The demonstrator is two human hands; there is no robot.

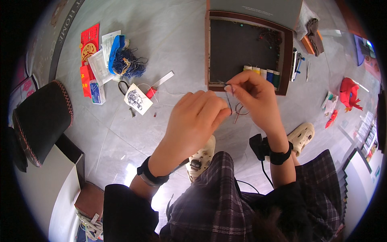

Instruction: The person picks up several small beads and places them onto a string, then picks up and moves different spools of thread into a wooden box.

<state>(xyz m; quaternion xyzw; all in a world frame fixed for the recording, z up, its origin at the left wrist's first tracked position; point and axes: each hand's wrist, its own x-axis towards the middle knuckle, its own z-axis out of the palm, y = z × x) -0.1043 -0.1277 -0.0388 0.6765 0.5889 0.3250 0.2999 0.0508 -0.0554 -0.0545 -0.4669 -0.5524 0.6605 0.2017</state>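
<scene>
My left hand (196, 121) and my right hand (255, 98) are raised close together over the grey floor, in front of a framed box. Between their fingertips runs a dark thread or thin cord (229, 98), pinched by both. A reddish-brown cord (238, 113) hangs in loops below my right fingers. What else the curled fingers of my left hand cover is hidden. Thread spools (269, 75) in white, yellow, blue and green stand in the near right corner of the open box (206, 51), partly behind my right hand. A pale thread (170, 93) trails from the left towards my left hand.
To the left lie a bundle of dark blue threads (130, 63), a red spool (151, 92), a card with a drawing (137, 99) and red envelopes (90, 45). Tweezers (307, 71) and a red cloth item (349, 93) are at the right. A black stool (45, 118) stands far left.
</scene>
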